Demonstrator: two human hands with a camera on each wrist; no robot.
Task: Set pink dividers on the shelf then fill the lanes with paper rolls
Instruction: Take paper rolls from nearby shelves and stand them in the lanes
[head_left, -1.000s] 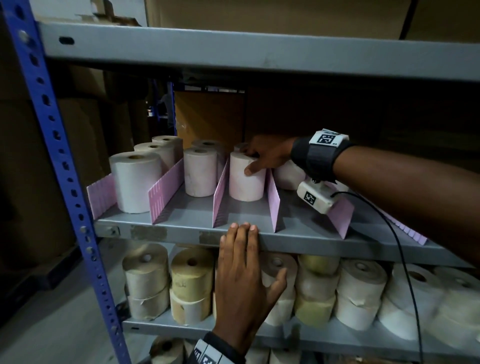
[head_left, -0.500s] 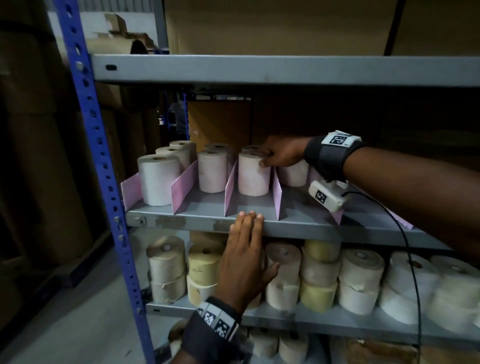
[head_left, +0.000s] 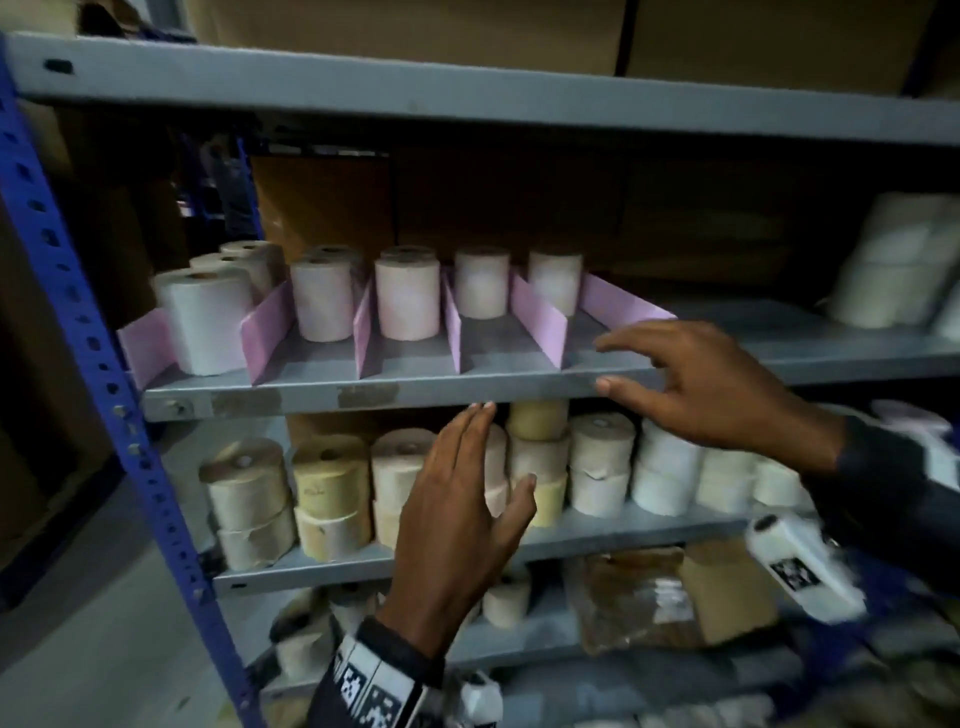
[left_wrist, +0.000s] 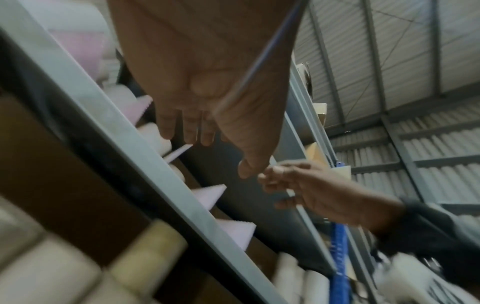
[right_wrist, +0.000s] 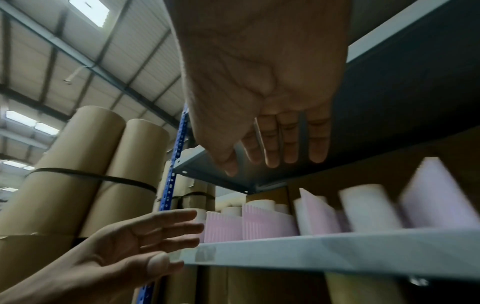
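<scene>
Several pink dividers (head_left: 537, 325) stand upright on the grey shelf (head_left: 311, 395), splitting it into lanes. Each lane holds paper rolls (head_left: 407, 299) set back from the front edge. My right hand (head_left: 691, 379) hovers empty in front of the shelf's front edge, right of the lanes, fingers spread and relaxed. My left hand (head_left: 462, 499) is flat and empty just below the shelf edge, fingers straight and pointing up. In the right wrist view the right hand (right_wrist: 270, 131) hangs before the dividers (right_wrist: 267, 226). In the left wrist view the left hand (left_wrist: 207, 115) is beside the shelf edge (left_wrist: 155, 164).
The shelf below holds several beige and yellowish rolls (head_left: 332, 493). White rolls (head_left: 904, 265) sit at the far right of the middle shelf. A blue perforated upright (head_left: 104, 364) frames the left side. Brown packages (head_left: 639, 592) lie on the lowest shelf.
My right hand has let go of the roll in the lane and drawn back out to the shelf front. My left hand has slipped off the shelf edge to just below it.
</scene>
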